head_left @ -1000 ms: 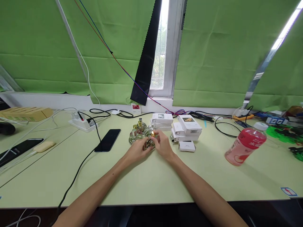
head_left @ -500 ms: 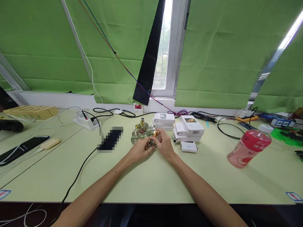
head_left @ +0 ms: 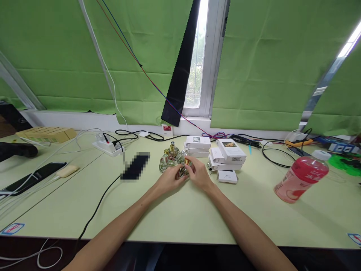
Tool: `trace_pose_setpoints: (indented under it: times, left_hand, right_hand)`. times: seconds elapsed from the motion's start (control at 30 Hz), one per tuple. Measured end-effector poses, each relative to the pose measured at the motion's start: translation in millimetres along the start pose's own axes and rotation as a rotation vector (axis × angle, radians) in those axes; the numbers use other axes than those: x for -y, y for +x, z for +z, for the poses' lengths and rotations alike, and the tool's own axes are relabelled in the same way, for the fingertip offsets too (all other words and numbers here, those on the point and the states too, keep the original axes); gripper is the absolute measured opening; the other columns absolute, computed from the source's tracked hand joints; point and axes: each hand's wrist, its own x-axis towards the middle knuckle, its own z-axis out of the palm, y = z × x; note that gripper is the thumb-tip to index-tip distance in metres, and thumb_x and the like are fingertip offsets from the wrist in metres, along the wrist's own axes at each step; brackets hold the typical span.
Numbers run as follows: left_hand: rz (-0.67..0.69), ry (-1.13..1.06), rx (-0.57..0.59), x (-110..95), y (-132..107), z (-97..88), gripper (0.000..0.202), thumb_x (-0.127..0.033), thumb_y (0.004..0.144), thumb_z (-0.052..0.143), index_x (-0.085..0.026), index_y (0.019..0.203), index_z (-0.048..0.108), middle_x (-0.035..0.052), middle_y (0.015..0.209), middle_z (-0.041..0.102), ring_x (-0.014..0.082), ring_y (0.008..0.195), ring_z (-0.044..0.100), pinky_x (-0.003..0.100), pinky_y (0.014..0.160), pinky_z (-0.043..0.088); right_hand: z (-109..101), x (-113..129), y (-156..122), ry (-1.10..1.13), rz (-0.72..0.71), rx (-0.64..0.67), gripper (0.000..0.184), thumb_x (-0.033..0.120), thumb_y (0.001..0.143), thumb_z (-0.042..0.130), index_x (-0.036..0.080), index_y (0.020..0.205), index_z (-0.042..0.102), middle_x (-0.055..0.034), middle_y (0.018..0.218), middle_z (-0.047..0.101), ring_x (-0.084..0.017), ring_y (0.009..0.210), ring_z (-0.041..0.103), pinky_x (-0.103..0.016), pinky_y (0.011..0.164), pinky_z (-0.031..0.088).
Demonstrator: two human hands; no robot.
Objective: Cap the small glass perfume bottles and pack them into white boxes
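Both hands meet at the middle of the pale green table [head_left: 175, 214] on one small round glass perfume bottle [head_left: 182, 171] with a gold cap. My left hand [head_left: 168, 180] wraps the bottle's body from the left. My right hand [head_left: 200, 175] pinches the gold cap with its fingertips. Just behind stand several more small glass bottles [head_left: 168, 158] with gold tops. A pile of small white boxes [head_left: 222, 156] lies to the right of them.
A pink drink bottle [head_left: 301, 178] stands at the right. A dark phone [head_left: 135, 166] on a black cable lies left of the bottles, near a white power strip [head_left: 108, 146]. Another phone [head_left: 31, 180] and cardboard boxes [head_left: 46, 133] sit far left; cables run along the wall.
My hands stay on the same bottle with only slight finger movement. The camera has shifted a little, so everything sits slightly further right and lower in view.
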Motion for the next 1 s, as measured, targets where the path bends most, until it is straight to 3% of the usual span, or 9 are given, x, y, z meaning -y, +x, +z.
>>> trace_pose_setpoints:
  times: [0.43,0.77,1.0]
  left_hand:
    - [-0.005,-0.002,0.025,-6.7,-0.5,-5.3,0.029,-0.036,0.091,0.058,-0.019,0.114,0.064,-0.0014,0.069,0.064,0.017,0.061,0.059,0.027,0.059,0.037]
    - [0.007,0.004,0.018,-8.4,-0.2,-5.3,0.028,-0.036,0.091,0.058,-0.018,0.111,0.064,-0.0022,0.063,0.061,0.0163,0.057,0.056,0.027,0.057,0.035]
    - [0.015,0.002,0.012,-7.2,-0.5,-4.9,0.024,-0.038,0.09,0.058,-0.018,0.101,0.063,-0.0013,0.063,0.061,0.0172,0.056,0.056,0.028,0.056,0.034]
  right_hand:
    - [2.4,-0.4,1.8,-0.022,0.023,-0.037,0.029,0.027,0.093,0.058,0.019,0.12,0.066,-0.0064,0.094,0.07,-0.015,0.06,0.054,-0.03,0.067,0.05]
    - [6.9,0.6,1.1,-0.036,0.032,-0.103,0.025,0.032,0.094,0.06,0.02,0.114,0.066,-0.0032,0.088,0.065,-0.012,0.055,0.05,-0.027,0.061,0.047]
    - [3.8,5.5,2.0,-0.003,0.047,-0.076,0.022,0.032,0.095,0.054,0.019,0.111,0.062,-0.0034,0.082,0.068,-0.014,0.052,0.052,-0.029,0.056,0.045]
